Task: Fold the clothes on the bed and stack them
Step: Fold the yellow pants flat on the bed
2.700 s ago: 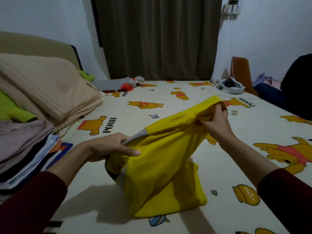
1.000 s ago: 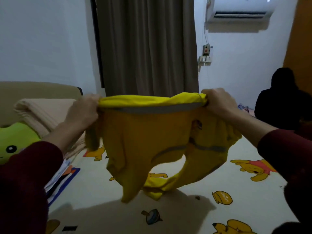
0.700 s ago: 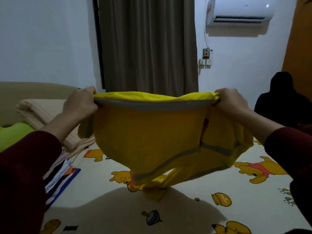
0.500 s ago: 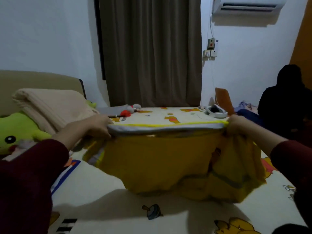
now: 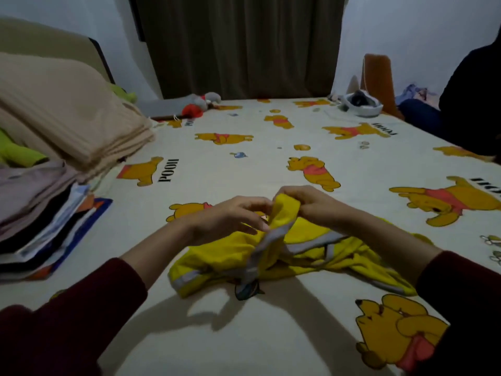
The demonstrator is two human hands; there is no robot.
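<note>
- Yellow shirt point(image 5: 244, 256) lies crumpled on bed sheet point(image 5: 244, 335), one bunched end lifted.
- Right hand point(image 5: 309, 204) pinches that raised end.
- Left hand point(image 5: 230, 218) beside it, fingers curled on the fabric.
- Folded stack point(image 5: 40, 213) at left.

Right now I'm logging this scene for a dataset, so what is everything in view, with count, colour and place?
garment: 1, yellow with grey trim, crumpled on the bed, near centre
bed: 1, cream sheet with bear print, fills the middle
stack: 1, mixed colours, folded clothes, left edge of the bed
blanket: 1, beige, folded, far left behind the stack
plush: 1, green, far left, mostly hidden
toy: 1, grey and red, far edge of the bed
curtain: 1, dark brown, back wall
headset: 1, white, far right of the bed
person: 1, dark clothes, seated far right
left hand: 1, at the garment's raised fold
right hand: 1, pinches that fold's top
</note>
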